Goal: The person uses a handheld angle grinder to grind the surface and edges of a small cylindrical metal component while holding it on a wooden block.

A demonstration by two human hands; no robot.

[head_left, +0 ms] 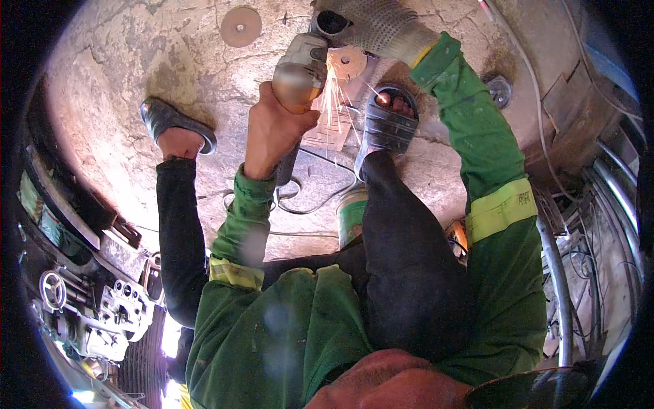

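My bare left hand [274,129] is closed round the body of an angle grinder [303,58], whose head points away from me. Orange sparks [334,95] stream down from its far end towards the floor. Just beyond the grinder head is a short round metal pipe [332,22] with its dark open end towards me. My right hand [392,31], in a grey dotted glove, is closed on that pipe near the top edge. The grinder's disc and its contact with the metal cannot be made out clearly.
Cutting discs lie on the concrete floor, one at the upper left [241,27], another beneath the sparks [347,63]. My sandalled foot [388,123] is beside the sparks. A cable [306,210] loops near a green can [351,215]. Metal pipes [555,286] stand at right; machinery [102,307] at left.
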